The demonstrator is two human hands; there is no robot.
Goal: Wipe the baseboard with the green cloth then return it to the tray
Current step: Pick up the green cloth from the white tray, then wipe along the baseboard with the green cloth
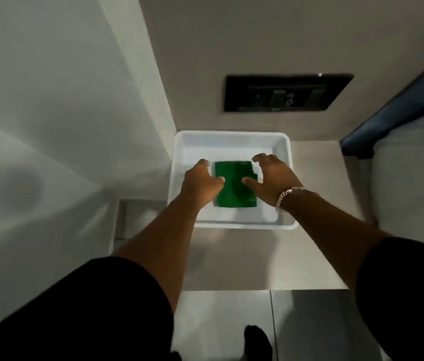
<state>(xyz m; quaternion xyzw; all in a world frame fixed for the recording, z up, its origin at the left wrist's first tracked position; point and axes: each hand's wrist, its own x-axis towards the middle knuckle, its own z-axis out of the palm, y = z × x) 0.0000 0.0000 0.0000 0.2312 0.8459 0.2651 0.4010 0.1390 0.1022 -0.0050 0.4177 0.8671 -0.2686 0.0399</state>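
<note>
In the white tray (282,142) on the floor, green cloth (235,187) lies flat. Left hand (200,185) and right hand (273,179) hover spread open either side, holding nothing. Looks like either pickup or just-returned; can't tell. If pickup, next: pinch a cloth edge.

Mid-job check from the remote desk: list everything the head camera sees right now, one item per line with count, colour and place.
green cloth: one, green, folded flat inside the tray
tray: one, white, on the floor against the back wall
black panel: one, black, glossy, set in the back wall above the tray
bracelet: one, silver chain, on the right wrist
left hand: one, open, over the cloth's left edge
right hand: one, open, fingers spread, over the cloth's right edge
sleeves: two, black, at the bottom corners
foot: one, dark, at the bottom edge
</note>
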